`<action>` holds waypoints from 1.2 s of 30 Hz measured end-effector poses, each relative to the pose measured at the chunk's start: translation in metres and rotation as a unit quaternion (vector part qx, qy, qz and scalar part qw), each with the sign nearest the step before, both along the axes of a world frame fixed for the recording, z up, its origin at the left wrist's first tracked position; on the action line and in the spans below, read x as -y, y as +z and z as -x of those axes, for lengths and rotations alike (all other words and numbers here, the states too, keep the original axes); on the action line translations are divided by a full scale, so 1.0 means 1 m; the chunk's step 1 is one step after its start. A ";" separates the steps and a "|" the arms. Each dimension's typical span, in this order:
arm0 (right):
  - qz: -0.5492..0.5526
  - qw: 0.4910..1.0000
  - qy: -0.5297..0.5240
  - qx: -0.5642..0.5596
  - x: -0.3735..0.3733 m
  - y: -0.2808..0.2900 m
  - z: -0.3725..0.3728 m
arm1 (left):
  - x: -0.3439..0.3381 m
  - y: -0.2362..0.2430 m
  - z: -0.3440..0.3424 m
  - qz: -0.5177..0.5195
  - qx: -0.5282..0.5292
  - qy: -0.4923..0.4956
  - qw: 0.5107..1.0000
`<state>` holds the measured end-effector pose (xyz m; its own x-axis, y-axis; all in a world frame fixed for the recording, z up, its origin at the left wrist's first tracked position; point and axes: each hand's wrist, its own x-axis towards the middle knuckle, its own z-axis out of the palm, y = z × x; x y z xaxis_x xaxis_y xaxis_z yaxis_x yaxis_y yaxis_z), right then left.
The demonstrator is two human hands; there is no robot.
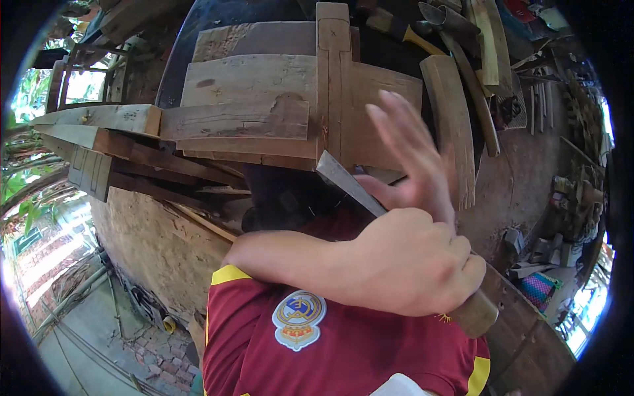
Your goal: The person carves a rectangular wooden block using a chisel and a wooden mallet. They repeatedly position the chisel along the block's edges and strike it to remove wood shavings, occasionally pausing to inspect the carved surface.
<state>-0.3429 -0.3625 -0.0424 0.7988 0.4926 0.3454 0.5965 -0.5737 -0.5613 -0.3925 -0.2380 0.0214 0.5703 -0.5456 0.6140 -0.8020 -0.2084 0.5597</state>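
Observation:
My left arm crosses my body, and my left hand [416, 264] is closed in a fist around a chisel [350, 185]. The flat metal blade slants up and left, toward a long upright wooden piece [333, 86] with marked lines on it. Below the fist, the end of its wooden handle [481, 313] sticks out. Just behind and above that fist is my right hand [416, 158], fingers stretched and somewhat blurred, holding nothing. Its thumb lies close to the blade; whether they touch I cannot tell. Part of the right hand is hidden by the left.
Flat boards [251, 82] lie under and beside the upright piece, with a shorter plank [238, 121] on top. Long beams [99, 119] jut out at the left. Thick timber [449, 125] stands at the right, near a tool with a yellowish handle [426, 41]. A colourful woven bag [538, 290] sits lower right.

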 end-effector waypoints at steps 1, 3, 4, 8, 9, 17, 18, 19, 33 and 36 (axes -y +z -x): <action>0.003 0.999 0.036 -0.013 -0.009 -0.005 -0.005 | 0.000 0.001 0.002 0.004 0.003 0.002 1.000; 0.031 0.998 0.054 0.002 -0.020 -0.014 -0.011 | -0.003 0.002 0.004 0.006 0.000 0.002 1.000; 0.048 0.997 0.063 0.008 -0.022 -0.018 -0.011 | -0.004 0.003 0.005 0.006 -0.001 0.002 1.000; 0.032 0.997 0.076 -0.001 -0.023 -0.024 -0.002 | -0.010 0.000 0.002 0.027 -0.027 -0.004 0.999; 0.028 0.996 0.080 -0.006 -0.022 -0.024 0.001 | -0.009 -0.001 0.001 0.029 -0.023 -0.004 0.999; 0.016 0.997 0.076 -0.014 -0.021 -0.025 0.004 | 0.007 -0.007 -0.016 0.047 -0.034 0.003 0.998; 0.017 0.997 0.079 -0.010 -0.021 -0.025 0.003 | 0.009 -0.008 -0.021 0.051 -0.033 0.013 0.998; 0.018 0.996 0.082 -0.005 -0.021 -0.024 0.003 | 0.009 -0.010 -0.024 0.056 -0.032 0.024 0.998; -0.001 0.997 0.077 -0.023 -0.022 -0.023 0.005 | 0.009 -0.005 -0.055 0.091 -0.089 0.066 0.990; 0.007 0.997 0.074 -0.016 -0.021 -0.024 0.005 | 0.010 -0.005 -0.057 0.088 -0.088 0.081 0.989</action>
<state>-0.3475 -0.3413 -0.0669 0.7283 0.6101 0.3121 0.6562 -0.4896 -0.5741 -0.3351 -0.2482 0.0167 0.7485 -0.3321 0.5741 -0.6525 -0.2142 0.7269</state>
